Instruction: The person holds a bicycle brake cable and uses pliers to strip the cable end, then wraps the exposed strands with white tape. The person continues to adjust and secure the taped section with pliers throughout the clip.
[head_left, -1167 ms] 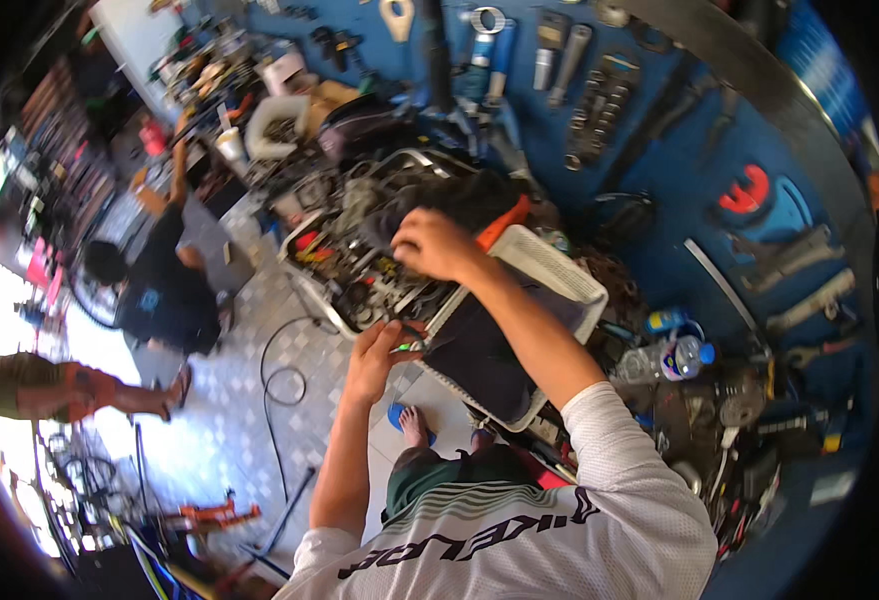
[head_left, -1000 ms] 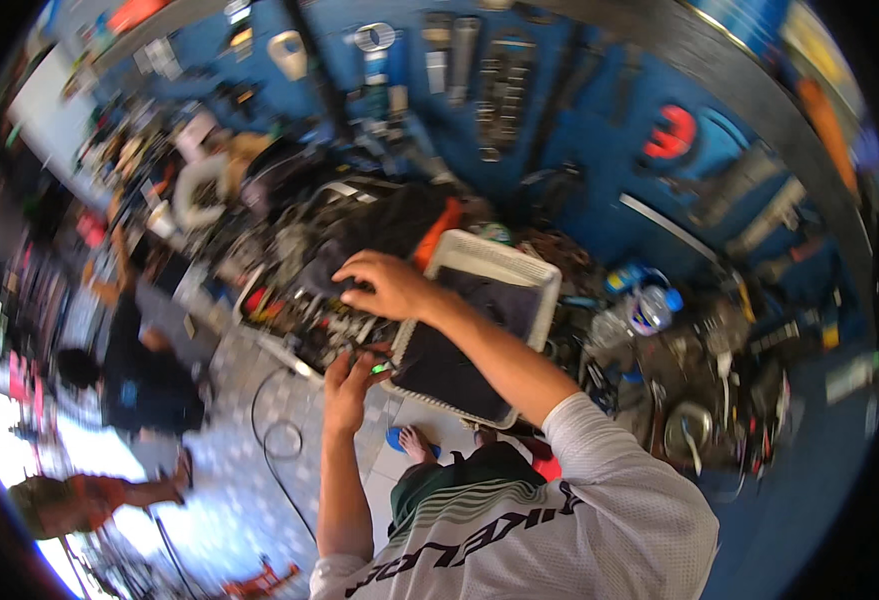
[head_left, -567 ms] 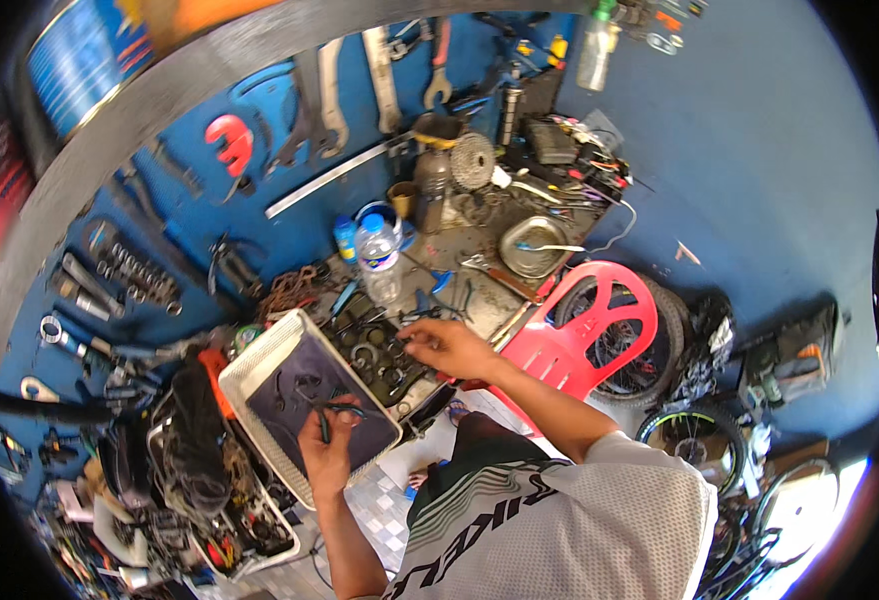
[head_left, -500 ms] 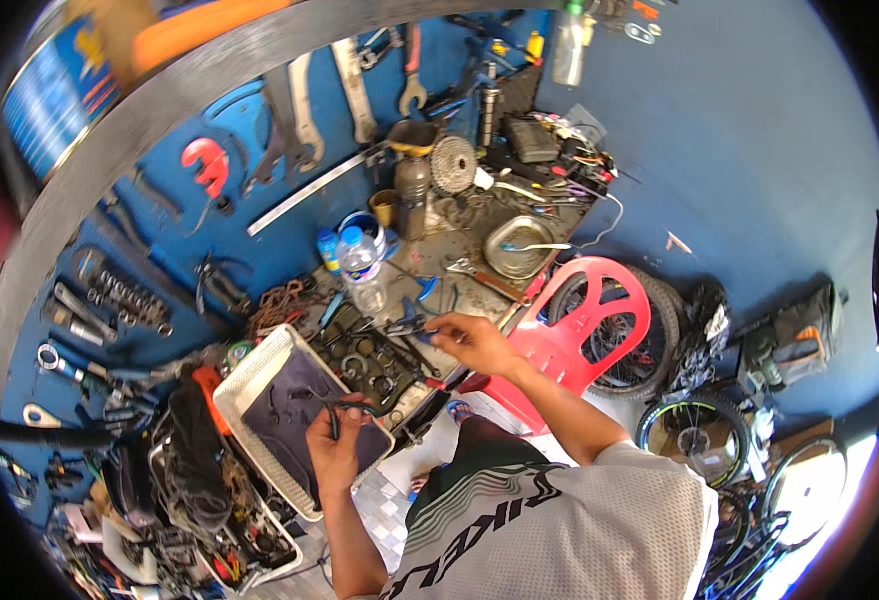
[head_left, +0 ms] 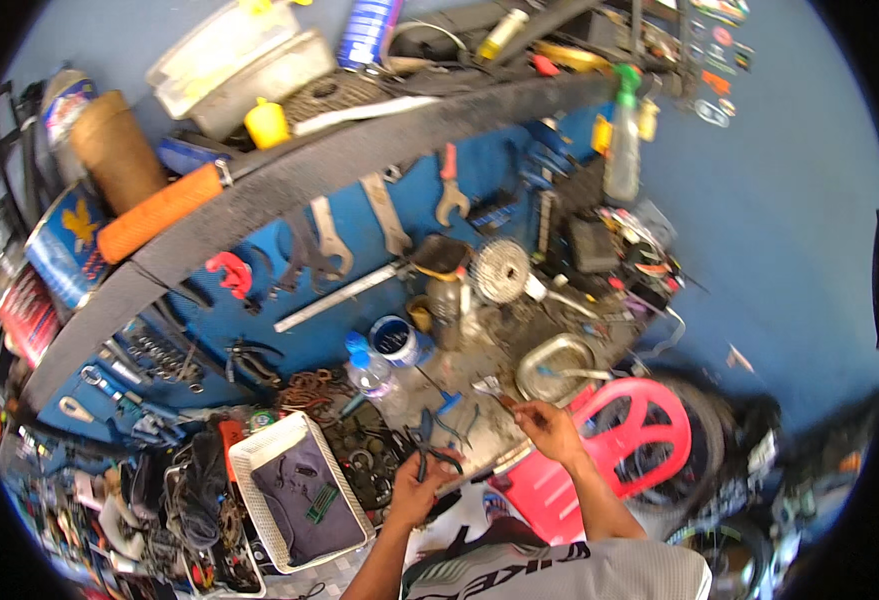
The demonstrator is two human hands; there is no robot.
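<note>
In my left hand (head_left: 415,492) is a pair of dark pliers (head_left: 424,440), jaws pointing away over the front of the workbench. My right hand (head_left: 551,432) has its fingers closed at the brown handle end of an adjustable wrench (head_left: 487,386), whose metal head lies over the bench top. Between the hands, on the bench, lie a blue-handled tool (head_left: 448,403) and a thin dark pliers-like tool (head_left: 471,428). To the left stands a white basket (head_left: 242,470) lined with dark cloth; a green item (head_left: 321,503) and small dark pieces lie in it.
A water bottle (head_left: 369,375) and white-blue tub (head_left: 395,340) stand behind. A bicycle cassette (head_left: 500,270) leans farther back beside a metal tray (head_left: 556,365). The red plastic chair (head_left: 609,430) is close to my right arm. Tools hang below a loaded shelf (head_left: 389,140).
The dark pliers have passed from my right hand to my left. The green item has left my left hand for the basket. My right hand has moved to the wrench; the view has tilted up.
</note>
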